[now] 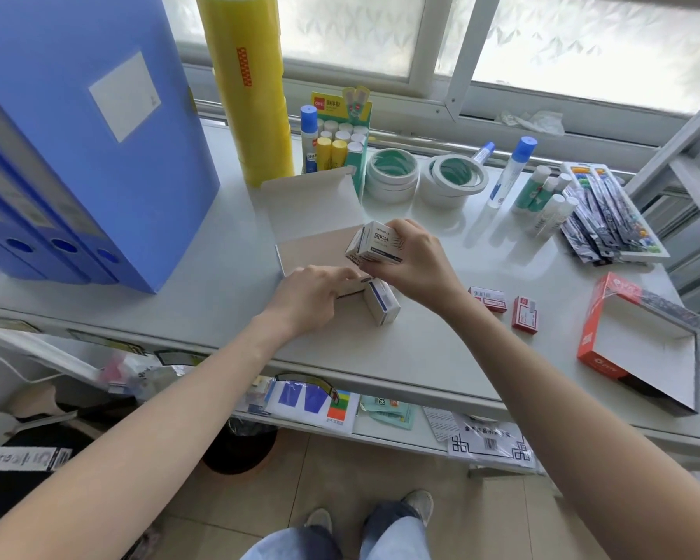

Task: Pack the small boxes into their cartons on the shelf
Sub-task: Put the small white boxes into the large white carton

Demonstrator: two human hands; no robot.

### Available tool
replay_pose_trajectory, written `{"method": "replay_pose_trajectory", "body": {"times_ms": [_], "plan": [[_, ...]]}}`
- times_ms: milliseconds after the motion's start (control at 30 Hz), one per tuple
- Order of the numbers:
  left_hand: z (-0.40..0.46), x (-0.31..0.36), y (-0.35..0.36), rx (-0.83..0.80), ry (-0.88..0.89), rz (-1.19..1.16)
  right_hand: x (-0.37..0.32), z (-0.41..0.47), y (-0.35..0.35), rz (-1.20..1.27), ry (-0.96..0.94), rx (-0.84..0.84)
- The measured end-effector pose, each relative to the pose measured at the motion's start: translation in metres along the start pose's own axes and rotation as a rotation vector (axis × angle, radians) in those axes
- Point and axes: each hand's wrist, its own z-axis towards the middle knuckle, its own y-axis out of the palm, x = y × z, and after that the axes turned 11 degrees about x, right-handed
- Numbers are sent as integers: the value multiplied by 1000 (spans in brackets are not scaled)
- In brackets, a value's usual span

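An open white carton point(312, 208) stands on the shelf point(380, 357) with its lid flap raised. My right hand point(415, 262) holds small white paper-clip boxes point(374, 244) just above the carton's right end. My left hand point(312, 293) rests on the carton's front edge, fingers curled against it. Another small white box point(382, 303) stands on the shelf beside the carton, between my hands. Two small red boxes point(487, 299) point(525, 314) lie to the right. An open red carton point(639, 341) sits at the shelf's right end.
Blue file boxes point(77, 155) stand at the left, with tall yellow tape rolls point(247, 82) behind the carton. A glue-stick display box point(340, 135), white tape rolls point(393, 175) point(453, 179), glue bottles point(510, 171) and packets of pins point(607, 212) crowd the back right.
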Motion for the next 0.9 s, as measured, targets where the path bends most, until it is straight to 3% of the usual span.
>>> {"method": "replay_pose_trajectory", "body": {"times_ms": [167,267,367,467,567,633,900], "plan": [[1,5,0,-44,103,-12,6,0,0,-4,4,-2],[-2,1,-7,27,137,-54,6,2,4,-22,-14,-12],[-6,-8,-17,277,24,-160,0,8,11,-26,-36,-24],[-7,-24,-17,418,-259,-205,-10,13,20,-94,-90,-53],[-5,-36,-19,245,-577,-406,-18,18,37,-180,-143,-165],[-5,-42,-19,136,-665,-523,-21,18,50,-214,-149,-262],[-5,-46,-23,29,-569,-633,-27,16,78,-204,-81,-293]]}}
